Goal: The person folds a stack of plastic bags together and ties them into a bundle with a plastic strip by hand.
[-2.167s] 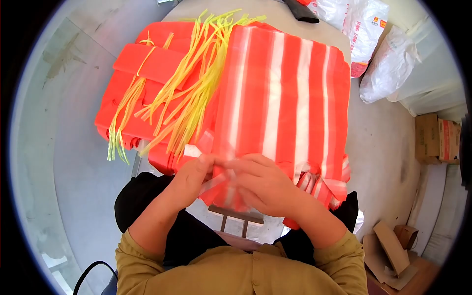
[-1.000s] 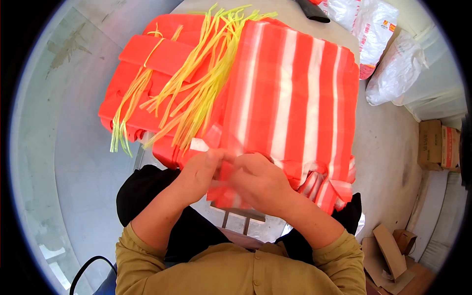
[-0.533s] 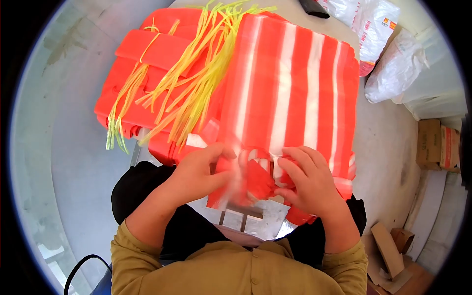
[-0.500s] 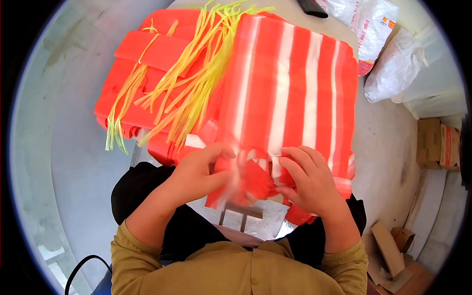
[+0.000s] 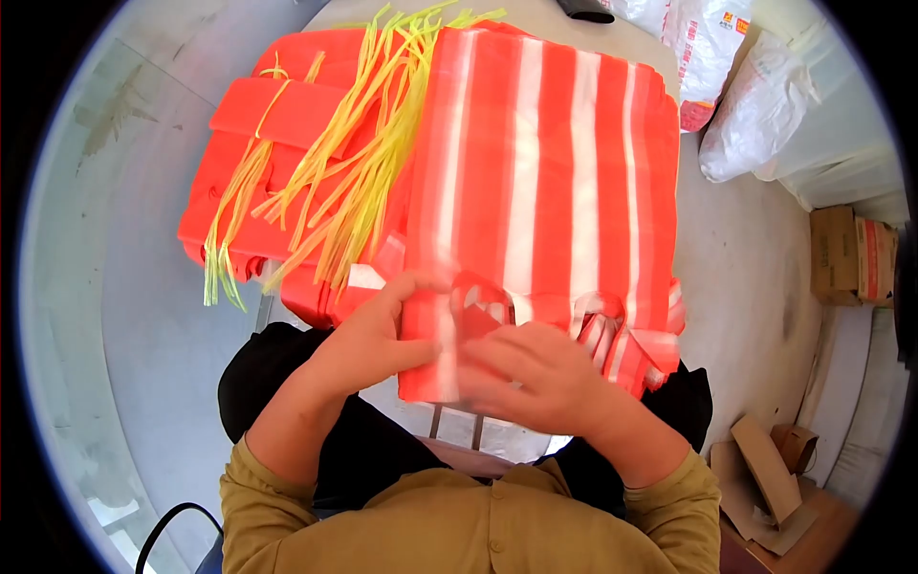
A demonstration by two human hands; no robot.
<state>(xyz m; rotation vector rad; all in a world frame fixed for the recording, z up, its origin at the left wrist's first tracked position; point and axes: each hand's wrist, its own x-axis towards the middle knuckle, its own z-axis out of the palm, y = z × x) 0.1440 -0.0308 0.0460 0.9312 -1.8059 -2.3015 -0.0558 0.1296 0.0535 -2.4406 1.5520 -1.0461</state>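
A pile of red-and-white striped plastic sheets [image 5: 555, 172] lies across the table, its near edge gathered and crumpled. My left hand [image 5: 387, 330] grips the near left corner of the pile, thumb on one side and fingers on the other. Beside it, my right hand [image 5: 531, 373] is over the near edge, its fingers curled and blurred by motion at the sheet; what they hold is not visible. Yellow plastic strips [image 5: 368, 172] lie along the pile's left side. Left of them are folded red bundles [image 5: 287, 115], one tied with yellow strips.
The table [image 5: 516, 14] shows behind the pile, with a black object [image 5: 585, 10] at its far edge. White sacks [image 5: 755, 110] stand at the far right. Cardboard boxes [image 5: 837, 256] are at the right, and opened cardboard [image 5: 765, 469] lies at the lower right.
My right hand has moved left from the gathered part of the edge towards my left hand. My left hand stays at the corner. The whole view has shifted slightly.
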